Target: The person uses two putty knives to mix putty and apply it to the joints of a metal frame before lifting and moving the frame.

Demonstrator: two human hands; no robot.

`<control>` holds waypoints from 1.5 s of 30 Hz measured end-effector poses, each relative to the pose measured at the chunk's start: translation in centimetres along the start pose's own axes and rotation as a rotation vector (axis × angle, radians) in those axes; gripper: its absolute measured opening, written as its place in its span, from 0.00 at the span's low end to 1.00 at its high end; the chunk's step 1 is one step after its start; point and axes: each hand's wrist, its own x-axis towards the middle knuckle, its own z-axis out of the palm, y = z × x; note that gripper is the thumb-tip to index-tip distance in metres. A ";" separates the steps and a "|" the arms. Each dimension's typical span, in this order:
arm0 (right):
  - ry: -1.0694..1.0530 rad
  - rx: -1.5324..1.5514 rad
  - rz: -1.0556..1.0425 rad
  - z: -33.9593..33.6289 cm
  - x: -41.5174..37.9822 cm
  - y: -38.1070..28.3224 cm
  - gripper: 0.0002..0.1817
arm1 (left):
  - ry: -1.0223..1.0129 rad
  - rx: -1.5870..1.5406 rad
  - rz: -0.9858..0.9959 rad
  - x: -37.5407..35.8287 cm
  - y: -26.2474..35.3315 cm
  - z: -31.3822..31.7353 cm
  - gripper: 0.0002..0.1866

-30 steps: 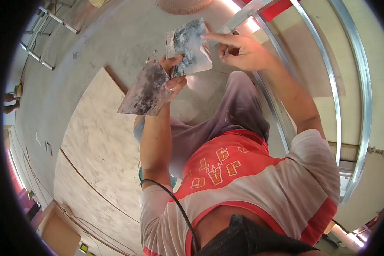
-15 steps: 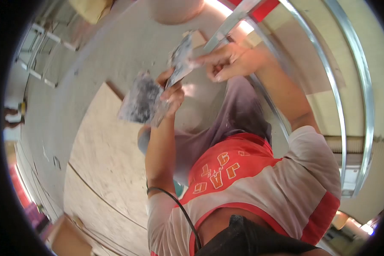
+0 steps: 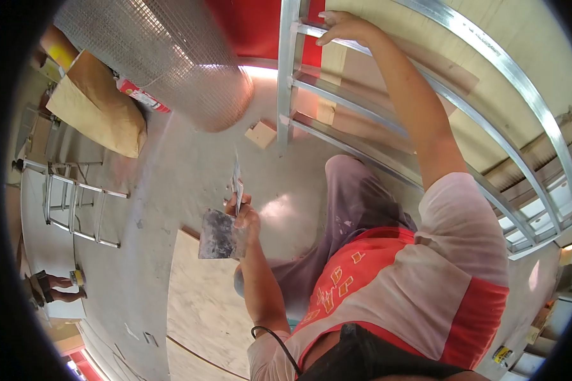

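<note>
My left hand (image 3: 246,214) is closed around two flat-bladed tools. One is a wide putty knife (image 3: 217,235) whose square blade is smeared dark grey; the other scraper blade (image 3: 237,181) points away from me, seen nearly edge-on. My right arm is stretched out to a metal frame (image 3: 288,76) of shiny rails. At its upper rail, near the corner, my right hand (image 3: 344,28) has its fingers and thumb apart, overlapping the metal in this view.
A rolled wire mesh (image 3: 190,76) stands at the back, beside a brown paper sack (image 3: 102,108). A small block (image 3: 260,134) lies on the floor. Pale board (image 3: 200,305) lies near my left arm. An aluminium ladder (image 3: 86,206) and another person's legs (image 3: 60,287) are at far left.
My right hand has moved from beside the blades up to the metal frame, its fingers spreading. My left hand keeps both tools, lower in view. The camera has turned, showing the mesh roll.
</note>
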 end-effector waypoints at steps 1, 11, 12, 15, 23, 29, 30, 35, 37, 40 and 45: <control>-0.019 -0.008 0.021 -0.2 1.1 0.5 0.49 | 0.011 0.002 0.016 0.2 0.0 -0.2 0.21; -0.221 0.214 0.087 -1.2 5.4 2.4 0.42 | 0.032 -0.008 0.039 0.4 -0.3 -1.2 0.22; -0.236 0.262 0.104 -1.2 5.5 2.5 0.42 | 0.026 -0.016 0.030 0.4 -0.3 -1.2 0.22; -0.217 0.135 0.054 -1.3 5.3 2.3 0.42 | 0.034 -0.022 0.047 0.4 -0.2 -1.2 0.22; -0.098 -0.335 0.152 0.2 6.4 3.1 0.51 | 0.065 0.010 0.055 1.0 0.3 -2.3 0.21; 0.290 -0.156 -0.411 8.4 -13.4 -5.6 0.43 | 0.069 -0.024 -0.058 2.9 -0.6 -2.1 0.17; 0.060 -0.047 -0.492 12.1 -15.7 -5.4 0.42 | 0.080 -0.030 -0.093 3.1 -1.5 -1.9 0.16; -0.235 -0.227 -0.409 21.7 -19.9 -4.6 0.46 | 0.165 0.009 0.028 1.9 -3.7 -0.9 0.18; -0.334 -0.352 -0.426 21.8 -20.2 -4.7 0.44 | 0.076 -0.029 -0.010 0.9 -2.9 -0.4 0.18; -0.404 -0.640 -0.558 19.3 -19.2 -2.9 0.34 | -0.071 -0.036 0.101 -0.2 -1.2 -0.2 0.19; 0.669 -0.769 -0.426 11.0 -10.0 -2.9 0.43 | -0.151 0.052 0.175 -1.3 0.9 2.6 0.22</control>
